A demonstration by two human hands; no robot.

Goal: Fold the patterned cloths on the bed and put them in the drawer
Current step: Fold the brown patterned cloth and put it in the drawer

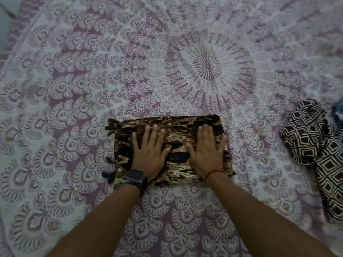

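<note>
On the bed (74, 89), spread with a pale sheet printed in purple rings of fan shapes around a round medallion, you have a brown, black and gold cloth (172, 125) folded into a neat rectangle right in front of you. Dark tassels stick out from its left edge, near the far corner and near the close corner. Your left hand (149, 150) lies flat on the left half of the cloth, fingers straight and slightly spread, palm down. Your right hand (206, 149) lies the same way on the right half, fingers straight and close together, pressing the fabric. Neither hand curls around anything. You wear a dark watch (136, 179) on your left wrist and a red bead bracelet (210, 173) on your right wrist. Well apart to your right, a second cloth (315, 145), dark brown with a cream diamond pattern, lies loose and crumpled on the sheet, trailing toward the right edge of the view. Just beyond it a bit of blue fabric (337, 112) shows at the edge, too cut off to tell what it is.
</note>
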